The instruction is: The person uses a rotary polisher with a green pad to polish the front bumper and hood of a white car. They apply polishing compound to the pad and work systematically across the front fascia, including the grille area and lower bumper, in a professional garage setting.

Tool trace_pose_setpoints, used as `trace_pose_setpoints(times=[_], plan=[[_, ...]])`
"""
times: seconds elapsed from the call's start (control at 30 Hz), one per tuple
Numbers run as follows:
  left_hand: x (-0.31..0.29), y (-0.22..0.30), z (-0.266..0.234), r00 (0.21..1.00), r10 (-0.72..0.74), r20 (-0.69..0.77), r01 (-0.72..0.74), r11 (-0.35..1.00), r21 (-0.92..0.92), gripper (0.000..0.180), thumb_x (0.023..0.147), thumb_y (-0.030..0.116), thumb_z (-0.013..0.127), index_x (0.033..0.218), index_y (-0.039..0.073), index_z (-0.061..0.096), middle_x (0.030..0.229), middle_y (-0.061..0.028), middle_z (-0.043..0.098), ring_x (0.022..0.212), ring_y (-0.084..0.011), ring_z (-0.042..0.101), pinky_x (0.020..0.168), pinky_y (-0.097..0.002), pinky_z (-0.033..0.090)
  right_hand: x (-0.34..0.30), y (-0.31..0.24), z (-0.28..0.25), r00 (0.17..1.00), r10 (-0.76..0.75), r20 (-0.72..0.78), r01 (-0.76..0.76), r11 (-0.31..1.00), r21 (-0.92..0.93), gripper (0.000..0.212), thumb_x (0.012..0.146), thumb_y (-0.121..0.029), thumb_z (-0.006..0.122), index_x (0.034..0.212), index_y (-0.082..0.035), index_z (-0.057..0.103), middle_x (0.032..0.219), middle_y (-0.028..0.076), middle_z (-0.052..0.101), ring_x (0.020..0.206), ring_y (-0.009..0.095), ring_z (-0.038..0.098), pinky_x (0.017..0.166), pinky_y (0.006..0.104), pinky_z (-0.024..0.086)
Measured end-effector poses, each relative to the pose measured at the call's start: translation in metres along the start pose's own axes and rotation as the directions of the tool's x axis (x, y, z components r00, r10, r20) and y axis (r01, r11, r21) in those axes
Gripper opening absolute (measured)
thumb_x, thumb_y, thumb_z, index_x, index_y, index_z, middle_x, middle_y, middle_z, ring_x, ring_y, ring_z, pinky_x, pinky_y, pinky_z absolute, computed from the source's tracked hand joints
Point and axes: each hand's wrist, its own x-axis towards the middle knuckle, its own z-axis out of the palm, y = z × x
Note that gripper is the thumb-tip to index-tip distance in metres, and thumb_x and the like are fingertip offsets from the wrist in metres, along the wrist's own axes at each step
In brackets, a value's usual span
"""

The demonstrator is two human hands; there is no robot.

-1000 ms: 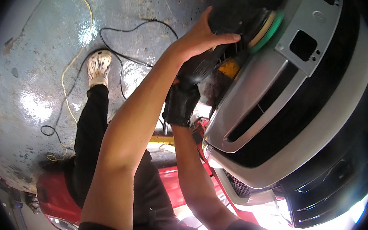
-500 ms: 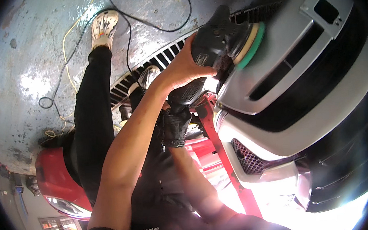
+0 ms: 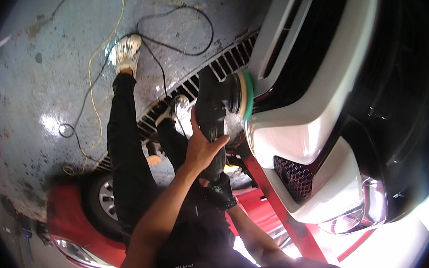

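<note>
A black power polisher (image 3: 210,109) is held in both of my hands. My bare left hand (image 3: 200,149) is wrapped round its body, thumb on the near side. Behind it, my right hand (image 3: 221,192) in a black glove grips the rear end of the handle, its fingers partly hidden. The polisher's round pad (image 3: 247,95), green-faced with a pale yellow layer, stands on edge against or very close to a white and black car bumper (image 3: 294,127). Whether it touches, I cannot tell.
A red metal stand (image 3: 280,207) stands by the bumper. A dark honeycomb grille (image 3: 294,179) sits in the bumper. Along the floor runs a slotted drain grate (image 3: 229,60). A black cord (image 3: 161,70) and a yellow cord (image 3: 90,75) lie there. A red car (image 3: 67,216) is at lower left.
My view has shifted. Both hands have carried the polisher from the slotted upper panel to the bumper's edge nearer me, and the tool now points more straight away from me. Both grips remain.
</note>
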Motion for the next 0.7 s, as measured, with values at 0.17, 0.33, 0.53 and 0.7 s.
trace_pose_setpoints(times=[0.17, 0.33, 0.53, 0.7], plan=[[0.012, 0.063, -0.003, 0.996, 0.081, -0.027, -0.079, 0.994, 0.078, 0.124, 0.083, 0.021, 0.086, 0.163, 0.004, -0.008, 0.131, -0.0238, 0.061, 0.109, -0.0332, 0.068, 0.095, -0.0419, 0.055, -0.007, -0.062, 0.014, 0.994, -0.107, 0.019, 0.104, 0.986, 0.128, 0.039, 0.083, -0.028, 0.084, 0.107, -0.001, 0.069, 0.084, 0.003, 0.07, 0.073, 0.012, 0.062, 0.065, 0.0333, 0.05], [0.049, 0.12, -0.005, 0.987, 0.162, 0.012, -0.162, 0.975, 0.152, 0.121, 0.081, 0.017, 0.085, 0.163, 0.003, -0.003, 0.131, -0.0197, 0.059, 0.108, -0.0266, 0.065, 0.095, -0.0393, 0.055, 0.006, -0.125, 0.029, 0.983, -0.182, 0.026, 0.175, 0.968, 0.178, 0.041, 0.082, -0.026, 0.086, 0.107, 0.002, 0.068, 0.086, 0.002, 0.07, 0.072, 0.011, 0.061, 0.063, 0.0316, 0.05], [0.073, 0.182, 0.003, 0.963, 0.268, 0.005, -0.262, 0.937, 0.232, 0.12, 0.082, 0.017, 0.084, 0.163, 0.005, -0.003, 0.127, -0.0196, 0.062, 0.103, -0.0264, 0.069, 0.093, -0.039, 0.055, 0.019, -0.178, 0.029, 0.972, -0.234, 0.004, 0.228, 0.949, 0.218, 0.035, 0.082, -0.025, 0.084, 0.1, 0.001, 0.07, 0.08, 0.003, 0.07, 0.072, 0.013, 0.061, 0.065, 0.0343, 0.052], [0.108, 0.229, -0.001, 0.966, 0.193, 0.171, -0.121, 0.925, -0.359, 0.103, 0.078, 0.019, 0.085, 0.155, 0.004, 0.02, 0.121, -0.0135, 0.06, 0.106, -0.0217, 0.064, 0.094, -0.0381, 0.054, 0.029, -0.234, 0.0, 0.932, -0.314, 0.182, 0.263, 0.93, 0.255, 0.036, 0.079, -0.019, 0.085, 0.105, 0.0, 0.07, 0.088, 0.001, 0.069, 0.078, 0.012, 0.06, 0.071, 0.0312, 0.052]])
